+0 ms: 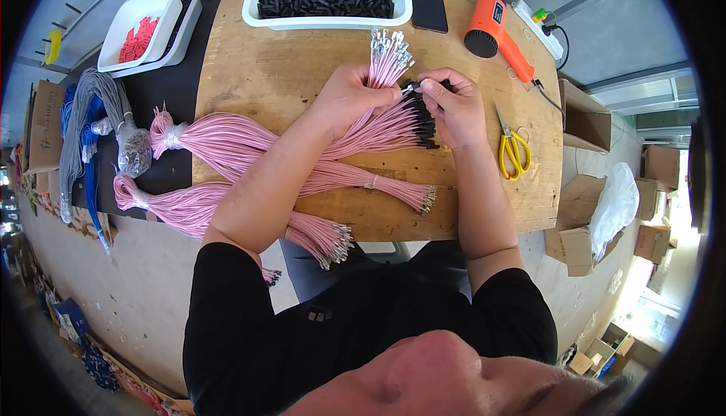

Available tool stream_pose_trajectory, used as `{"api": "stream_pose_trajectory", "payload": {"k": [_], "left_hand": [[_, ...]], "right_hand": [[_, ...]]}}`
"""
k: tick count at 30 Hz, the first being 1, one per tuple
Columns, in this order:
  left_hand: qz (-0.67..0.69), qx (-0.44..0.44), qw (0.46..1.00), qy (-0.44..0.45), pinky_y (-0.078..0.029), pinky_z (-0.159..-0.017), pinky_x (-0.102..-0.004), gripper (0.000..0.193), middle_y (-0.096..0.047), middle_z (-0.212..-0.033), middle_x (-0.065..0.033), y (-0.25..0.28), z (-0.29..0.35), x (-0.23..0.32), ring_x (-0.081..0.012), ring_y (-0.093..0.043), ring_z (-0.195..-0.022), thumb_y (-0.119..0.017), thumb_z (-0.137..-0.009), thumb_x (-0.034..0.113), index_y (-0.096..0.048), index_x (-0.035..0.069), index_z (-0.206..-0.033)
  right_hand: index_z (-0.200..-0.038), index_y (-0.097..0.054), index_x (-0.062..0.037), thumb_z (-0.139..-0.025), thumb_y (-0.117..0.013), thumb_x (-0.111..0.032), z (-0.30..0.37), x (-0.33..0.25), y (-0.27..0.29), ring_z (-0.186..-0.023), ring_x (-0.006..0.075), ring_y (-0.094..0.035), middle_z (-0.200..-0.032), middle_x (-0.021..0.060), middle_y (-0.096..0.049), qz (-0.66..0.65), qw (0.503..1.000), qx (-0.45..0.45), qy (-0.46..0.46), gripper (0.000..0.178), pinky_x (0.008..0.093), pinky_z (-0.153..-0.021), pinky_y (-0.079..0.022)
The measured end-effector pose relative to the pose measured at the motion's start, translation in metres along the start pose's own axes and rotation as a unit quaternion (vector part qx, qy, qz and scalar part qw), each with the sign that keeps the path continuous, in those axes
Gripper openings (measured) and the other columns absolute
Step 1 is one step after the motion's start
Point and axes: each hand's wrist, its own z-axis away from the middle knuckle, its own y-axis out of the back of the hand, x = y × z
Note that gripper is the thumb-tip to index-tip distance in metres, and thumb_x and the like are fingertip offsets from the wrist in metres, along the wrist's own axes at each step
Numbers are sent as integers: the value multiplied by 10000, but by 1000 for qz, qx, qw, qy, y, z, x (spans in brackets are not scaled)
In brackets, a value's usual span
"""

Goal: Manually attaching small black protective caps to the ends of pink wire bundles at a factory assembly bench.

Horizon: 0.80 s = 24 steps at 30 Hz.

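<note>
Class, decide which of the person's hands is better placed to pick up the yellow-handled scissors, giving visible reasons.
Probably the right hand: the yellow-handled scissors lie nearer it, on its outer side. The left hand grips pink wires and would have to reach past the right.

The table (249, 57) has a scuffed wooden top. A dark bench (175, 87) adjoins its left side. Pale wall panels (620, 38), divided by grey strips, stand past its far right corner. Grey floor (162, 287), specked with litter, spreads around it. Cartons (662, 165) sit to its right, and white light (643, 280) glares farther out on that side.
</note>
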Motion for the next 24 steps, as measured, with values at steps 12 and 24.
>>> {"api": "stream_pose_trajectory", "payload": {"k": [12, 24], "left_hand": [[44, -12, 998, 38, -489, -663, -255, 174, -672, -829, -62, 3, 0, 2, -127, -616, -714, -753, -837, 61, -685, -26, -972], [-7, -13, 1000, 19, -493, -687, -249, 188, -686, -846, -71, 3, 1, -1, -121, -620, -738, -751, -842, 80, -688, -45, -966]], "right_hand": [[-991, -665, 33, -924, -676, -55, 0, 0, 2, -603, 39, -447, -795, 18, -620, 16, 1000, 23, -3, 111, 174, -503, -315], [-1024, -639, 36, -984, -615, -170, -4, -3, 15, -573, 59, -434, -828, 68, -648, -92, 989, -59, -102, 211, 176, -452, -281]]}}
